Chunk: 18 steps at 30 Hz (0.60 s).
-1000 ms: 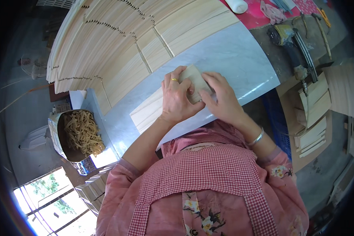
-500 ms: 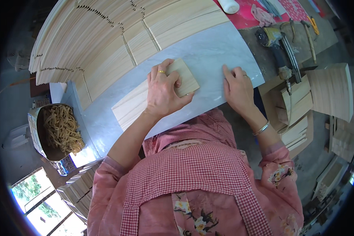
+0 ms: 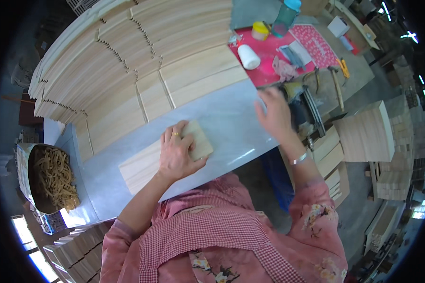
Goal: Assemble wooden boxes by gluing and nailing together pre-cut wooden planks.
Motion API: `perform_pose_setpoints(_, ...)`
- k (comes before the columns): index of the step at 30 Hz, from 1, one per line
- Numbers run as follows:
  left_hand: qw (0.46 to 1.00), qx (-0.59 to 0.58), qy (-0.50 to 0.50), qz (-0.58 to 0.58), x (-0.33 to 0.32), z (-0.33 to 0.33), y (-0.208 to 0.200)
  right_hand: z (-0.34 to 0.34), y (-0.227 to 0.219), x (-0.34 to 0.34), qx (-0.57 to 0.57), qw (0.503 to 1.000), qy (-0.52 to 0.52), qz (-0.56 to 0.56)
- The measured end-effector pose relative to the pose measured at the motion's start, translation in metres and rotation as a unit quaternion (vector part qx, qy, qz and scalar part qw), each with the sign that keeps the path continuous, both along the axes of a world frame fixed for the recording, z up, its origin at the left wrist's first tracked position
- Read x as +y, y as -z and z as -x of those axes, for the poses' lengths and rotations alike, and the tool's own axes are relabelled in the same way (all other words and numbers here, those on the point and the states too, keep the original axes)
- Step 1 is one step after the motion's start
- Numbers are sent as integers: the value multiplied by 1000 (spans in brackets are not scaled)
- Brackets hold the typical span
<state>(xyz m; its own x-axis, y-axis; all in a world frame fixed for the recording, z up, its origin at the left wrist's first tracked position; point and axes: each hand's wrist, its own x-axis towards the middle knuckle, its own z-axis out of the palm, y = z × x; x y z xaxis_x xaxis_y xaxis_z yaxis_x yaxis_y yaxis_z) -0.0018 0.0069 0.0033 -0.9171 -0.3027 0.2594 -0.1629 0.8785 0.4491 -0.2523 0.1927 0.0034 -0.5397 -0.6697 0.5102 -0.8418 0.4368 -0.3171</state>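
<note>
My left hand (image 3: pixel 177 151) lies across a short, pale wooden board (image 3: pixel 139 169) on the grey marbled tabletop (image 3: pixel 229 122). Its fingers curl over the board's far side and the thumb reaches toward the near edge. My right hand (image 3: pixel 275 113) is lifted over the table's right end, slightly blurred, holding nothing, with its fingers apart. Just beyond it is a nail gun (image 3: pixel 312 112), partly hidden by that hand. Its dark magazine points toward the stacked wood on the right.
Tall stacks of notched boards (image 3: pixel 184 78) fill the table's far side. A tin of curled strips (image 3: pixel 56 177) stands at left. On a red cloth (image 3: pixel 264 42) sit a white bottle (image 3: pixel 249 57), a teal bottle (image 3: pixel 285 20) and a rag. A hammer (image 3: pixel 336 87) lies nearby; wood pieces (image 3: pixel 366 134) stand right.
My right hand has lifted off the tabletop and moved away toward the nail gun, its fingers spreading. The view has shifted to the right and farther ahead. The left hand stays on the board.
</note>
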Motion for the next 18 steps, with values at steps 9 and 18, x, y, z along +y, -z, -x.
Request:
perform_pose_setpoints(9, 999, -37, -7, -30, -2, 3, -2, 207, 49, -30, -84, 916, 259, -296)
perform_pose_setpoints(18, 999, -29, 10, -30, -1, 7, -3, 222, 52, -9, -84, 986, 145, 12)
